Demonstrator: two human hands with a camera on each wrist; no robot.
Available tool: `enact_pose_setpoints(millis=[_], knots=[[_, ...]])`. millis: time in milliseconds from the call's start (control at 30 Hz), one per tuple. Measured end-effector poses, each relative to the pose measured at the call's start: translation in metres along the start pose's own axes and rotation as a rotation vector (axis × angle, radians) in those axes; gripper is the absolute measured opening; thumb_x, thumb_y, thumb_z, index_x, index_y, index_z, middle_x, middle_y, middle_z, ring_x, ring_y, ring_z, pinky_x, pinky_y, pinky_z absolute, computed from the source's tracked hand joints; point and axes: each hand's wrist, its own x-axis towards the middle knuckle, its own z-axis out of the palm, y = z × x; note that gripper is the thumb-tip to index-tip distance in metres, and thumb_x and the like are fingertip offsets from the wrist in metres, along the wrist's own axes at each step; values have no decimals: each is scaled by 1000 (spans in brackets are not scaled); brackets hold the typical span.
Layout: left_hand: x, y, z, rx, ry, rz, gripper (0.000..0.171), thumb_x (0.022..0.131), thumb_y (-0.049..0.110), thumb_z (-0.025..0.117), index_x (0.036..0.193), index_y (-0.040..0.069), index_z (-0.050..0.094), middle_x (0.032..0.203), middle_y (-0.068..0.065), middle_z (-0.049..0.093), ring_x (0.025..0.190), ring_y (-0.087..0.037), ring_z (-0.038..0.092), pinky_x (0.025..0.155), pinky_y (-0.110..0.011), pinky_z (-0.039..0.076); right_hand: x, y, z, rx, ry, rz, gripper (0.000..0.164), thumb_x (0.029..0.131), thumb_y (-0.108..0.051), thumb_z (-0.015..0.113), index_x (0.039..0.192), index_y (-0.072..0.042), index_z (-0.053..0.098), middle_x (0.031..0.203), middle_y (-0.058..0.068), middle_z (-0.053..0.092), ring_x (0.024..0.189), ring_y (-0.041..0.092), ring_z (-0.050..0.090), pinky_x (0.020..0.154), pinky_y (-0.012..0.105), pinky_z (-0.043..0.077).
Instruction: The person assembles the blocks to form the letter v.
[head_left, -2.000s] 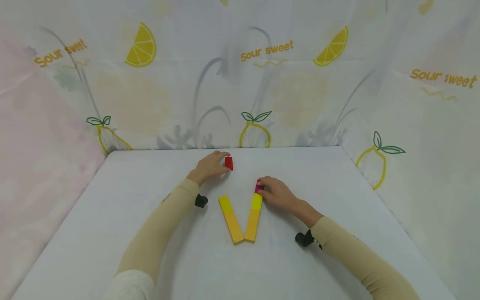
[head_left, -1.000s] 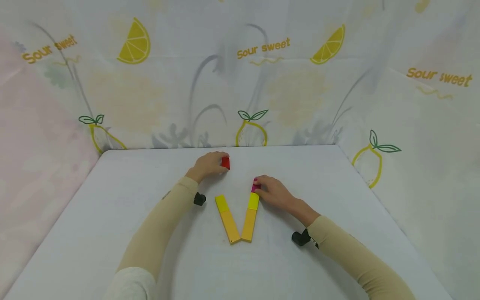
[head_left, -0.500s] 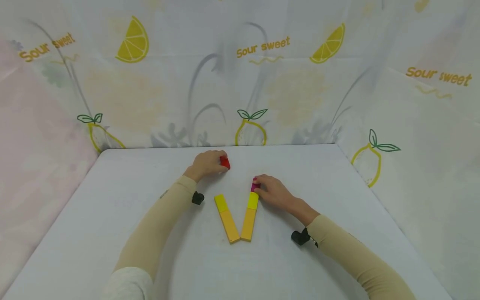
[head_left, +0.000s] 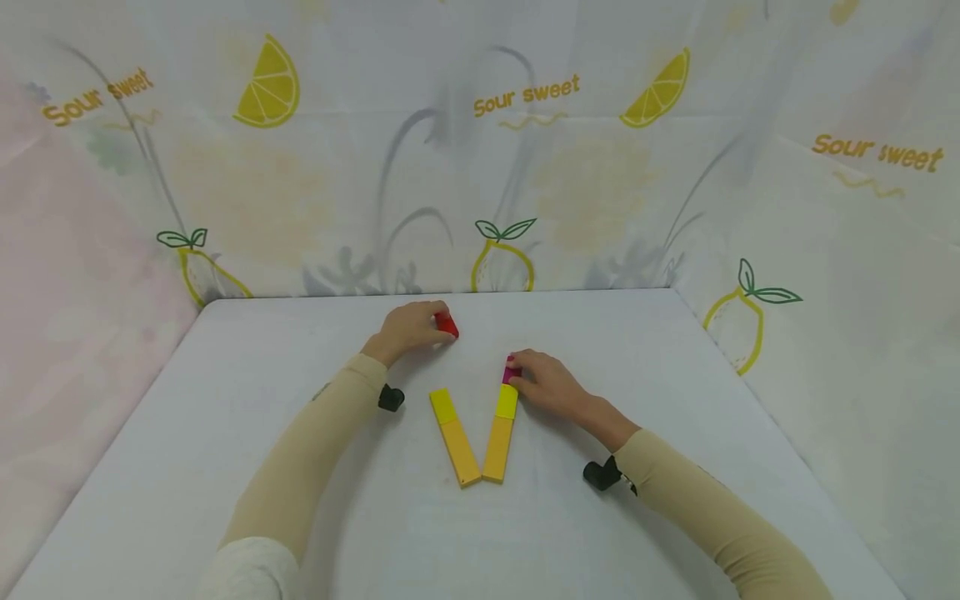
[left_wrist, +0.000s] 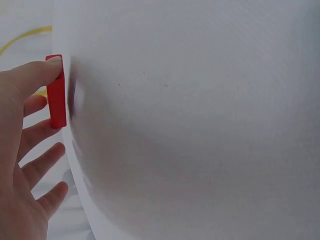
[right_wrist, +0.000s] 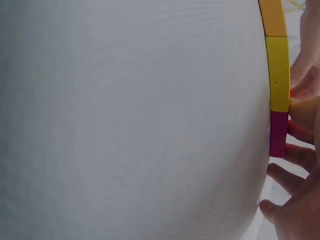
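Observation:
In the head view, my left hand point(head_left: 408, 327) pinches a small red block point(head_left: 447, 325) between thumb and fingers near the table's far side. The left wrist view shows the thumb on one end of the red block point(left_wrist: 57, 100) and a fingertip at the other, just over the table. My right hand point(head_left: 553, 385) has its thumb and fingertips around a magenta block point(head_left: 512, 375). That magenta block point(right_wrist: 278, 134) butts against the end of a yellow block point(head_left: 506, 402), which continues into a longer orange block point(head_left: 498, 450).
A second row, a yellow block point(head_left: 443, 406) and a long orange block point(head_left: 461, 454), slants leftward, forming a V with the first. Everything lies on a white table point(head_left: 600, 542). A lemon-print cloth point(head_left: 337, 183) hangs behind it.
The red block has turned in my left hand, from upright to tilted, its far end swinging left. My left hand and forearm have shifted slightly left. My right hand keeps its place on the magenta block.

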Motion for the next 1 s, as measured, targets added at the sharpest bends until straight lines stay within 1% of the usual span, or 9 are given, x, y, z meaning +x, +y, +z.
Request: enact_pose_setpoints(millis=[133, 233, 433, 767, 900, 1000], knots=[[-3, 1, -2, -11, 21, 2, 38, 87, 43, 70, 117, 22, 61, 108, -1, 68, 87, -22, 56, 76, -36, 48, 0, 0, -1, -1, 11, -10, 32, 97, -19, 63, 128, -9, 63, 133, 8, 63, 119, 24, 60, 108, 42, 47], [-5, 2, -3, -5, 33, 8, 37, 87, 42, 70, 117, 21, 61, 107, -1, 68, 86, -22, 56, 74, -35, 48, 0, 0, -1, -3, 14, -12, 32, 97, -19, 64, 127, -9, 63, 133, 8, 63, 118, 24, 60, 108, 42, 47], [-13, 4, -8, 24, 46, 27, 39, 88, 42, 71, 119, 21, 61, 109, -2, 68, 89, -22, 57, 75, -35, 50, 0, 0, 1, -12, 6, 4, 33, 97, -20, 64, 128, -11, 63, 134, 6, 62, 120, 23, 59, 109, 41, 46], [-23, 3, -14, 40, 92, 40, 37, 86, 43, 72, 116, 22, 63, 109, 0, 69, 87, -23, 57, 73, -36, 49, 0, -1, 2, -15, 11, 9, 34, 97, -20, 63, 129, -10, 63, 135, 7, 62, 121, 23, 59, 109, 41, 46], [-26, 4, -16, 49, 113, 62, 36, 87, 43, 72, 115, 23, 63, 110, 0, 69, 87, -23, 58, 74, -37, 50, 0, -1, 2, -11, 7, 20, 34, 97, -20, 63, 130, -11, 62, 136, 7, 62, 122, 23, 58, 110, 42, 45], [-29, 6, -17, 59, 116, 86, 36, 87, 43, 72, 115, 22, 64, 109, 1, 70, 88, -23, 58, 76, -36, 50, -1, -2, 1, -8, 5, 23, 34, 97, -20, 63, 130, -10, 62, 136, 7, 61, 122, 24, 58, 109, 42, 45]])
